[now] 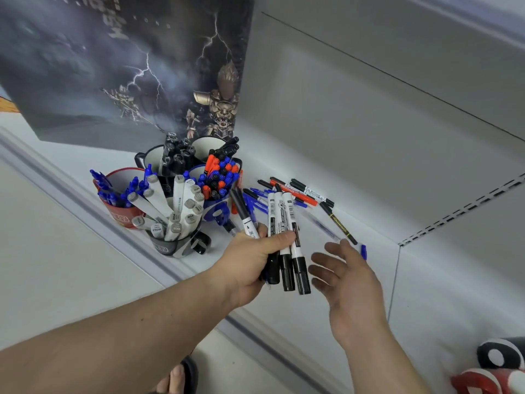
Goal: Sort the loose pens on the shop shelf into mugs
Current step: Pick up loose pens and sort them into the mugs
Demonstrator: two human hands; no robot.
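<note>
shelf (355, 217): bare strip right of loose pens (295, 191), up to the side wall | mugs (181, 194): packed cluster blocks left-rear | poster (127, 66): stands close behind mugs | front edge between mugs and hands (349, 280): open

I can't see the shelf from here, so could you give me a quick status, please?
Left hand grips a bunch of white markers. Right hand open, holds nothing. Loose pens on shelf beside the mugs.
</note>
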